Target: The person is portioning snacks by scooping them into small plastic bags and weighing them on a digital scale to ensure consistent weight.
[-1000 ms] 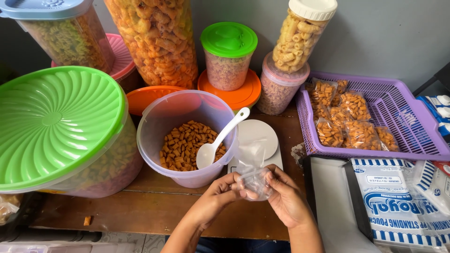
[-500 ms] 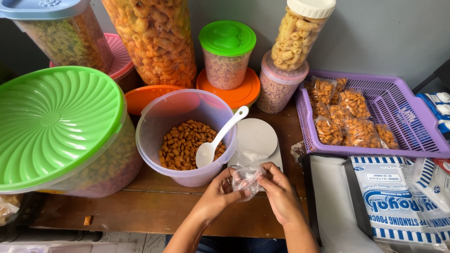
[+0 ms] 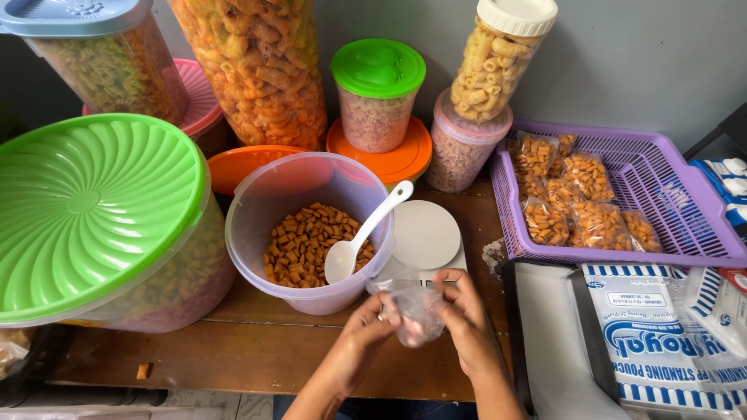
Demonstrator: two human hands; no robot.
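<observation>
We see left hand and right hand both pinched on small clear plastic bag, held above front edge of brown wooden surface. Just beyond: clear round plastic tub of brown snack pieces, white plastic spoon leaning inside, white round scale beside.

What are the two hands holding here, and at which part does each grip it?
Both hold one small clear plastic bag. The left hand pinches its left edge, the right hand its right edge, near the top opening. The bag looks empty.
</observation>
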